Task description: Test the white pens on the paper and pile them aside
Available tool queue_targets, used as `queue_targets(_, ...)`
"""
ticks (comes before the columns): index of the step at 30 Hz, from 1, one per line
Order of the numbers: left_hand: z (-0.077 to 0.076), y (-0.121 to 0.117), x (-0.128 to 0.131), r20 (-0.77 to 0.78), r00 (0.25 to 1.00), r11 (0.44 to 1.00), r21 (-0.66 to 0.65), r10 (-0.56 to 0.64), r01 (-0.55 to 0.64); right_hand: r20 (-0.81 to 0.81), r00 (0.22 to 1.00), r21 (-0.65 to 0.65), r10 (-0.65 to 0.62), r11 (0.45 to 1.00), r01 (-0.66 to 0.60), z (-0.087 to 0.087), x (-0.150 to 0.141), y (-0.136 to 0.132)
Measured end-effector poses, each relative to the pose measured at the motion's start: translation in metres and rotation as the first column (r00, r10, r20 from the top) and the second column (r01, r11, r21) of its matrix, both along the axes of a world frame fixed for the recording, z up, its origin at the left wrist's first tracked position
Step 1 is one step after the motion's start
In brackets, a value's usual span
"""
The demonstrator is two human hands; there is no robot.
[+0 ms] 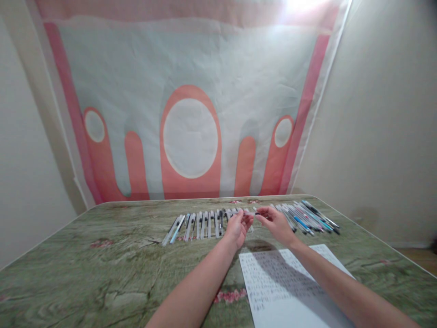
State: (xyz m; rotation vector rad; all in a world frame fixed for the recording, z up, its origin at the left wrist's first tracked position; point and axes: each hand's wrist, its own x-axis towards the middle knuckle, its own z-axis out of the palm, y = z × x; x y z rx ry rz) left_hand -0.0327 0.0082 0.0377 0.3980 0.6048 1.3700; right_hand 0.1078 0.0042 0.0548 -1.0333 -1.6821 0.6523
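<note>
A slim clear pen (232, 212) lies level between my two hands, above the table. The fingers of my left hand (238, 228) are closed around its barrel. At the pen's dark right end, the thumb and fingers of my right hand (277, 224) pinch together; whether that end is a cap I cannot tell. Behind and left of my left hand runs a row of pens (202, 225), set side by side, mostly clear with dark parts, one light blue. Right of my right hand is a looser group of pens (309, 218) in clear, blue and black.
A sheet of paper covered in handwriting (273, 291) lies under my right forearm. The table (85, 273) has a green wood-grain cover with pink blossoms. Behind its far edge hangs a pink and grey cloth (191, 59), with plain walls at both sides.
</note>
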Motion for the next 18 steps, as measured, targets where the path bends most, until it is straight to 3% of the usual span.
queue_targets(18,0.0021,-0.0019,-0.0003,-0.083,0.996,0.996,0.084,-0.015,0.022,0.113,0.992,0.159,-0.055,0.987,0.037,0.0018,0.0054,-0.0004)
